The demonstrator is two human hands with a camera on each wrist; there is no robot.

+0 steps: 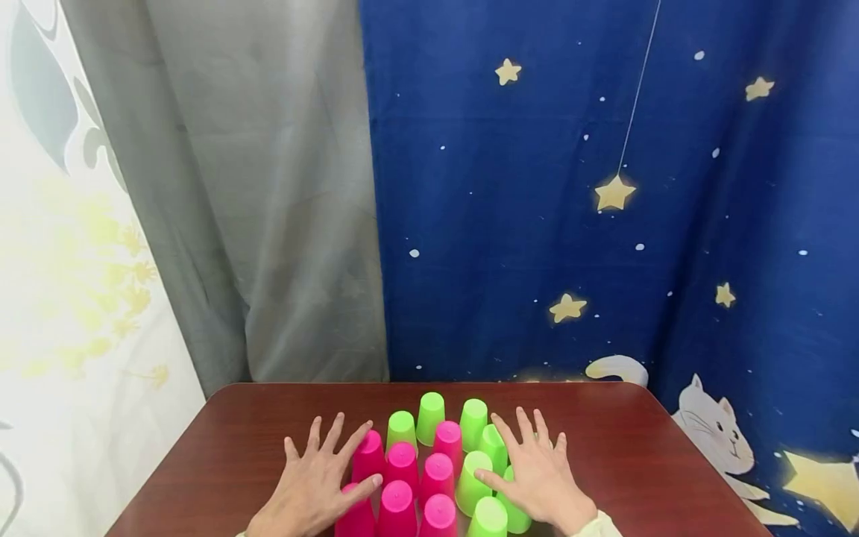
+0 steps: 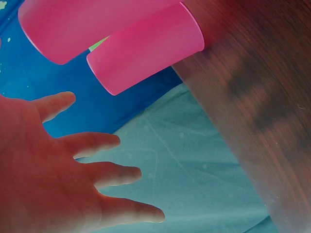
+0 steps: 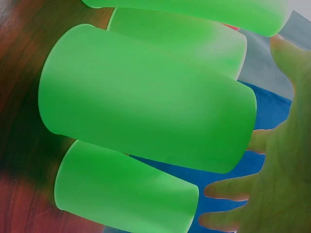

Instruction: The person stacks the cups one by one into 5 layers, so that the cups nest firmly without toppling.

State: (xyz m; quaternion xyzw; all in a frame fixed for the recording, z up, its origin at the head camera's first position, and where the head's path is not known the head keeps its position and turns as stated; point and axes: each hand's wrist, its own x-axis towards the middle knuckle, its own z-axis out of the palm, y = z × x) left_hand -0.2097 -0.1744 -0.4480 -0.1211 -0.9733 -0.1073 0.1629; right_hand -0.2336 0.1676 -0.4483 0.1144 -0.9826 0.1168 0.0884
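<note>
Several upside-down plastic cups stand close together on the table, pink cups (image 1: 438,477) at the left and middle, green cups (image 1: 473,481) at the back and right. My left hand (image 1: 314,477), fingers spread, hovers at the left side of the group, its thumb over a front pink cup (image 1: 356,514). In the left wrist view a pink cup (image 2: 146,48) shows beyond the spread fingers. On the opposite side, my right hand (image 1: 537,477) is spread above the green cups, thumb overlapping one of them. The right wrist view has a large green cup (image 3: 146,97) beside the palm. Neither hand grips anything.
The dark red-brown wooden table (image 1: 221,455) has rounded back corners. Behind it hang a grey curtain (image 1: 302,224) and a blue curtain (image 1: 503,186) with stars and a white cat. A pale patterned curtain (image 1: 80,298) hangs at the left.
</note>
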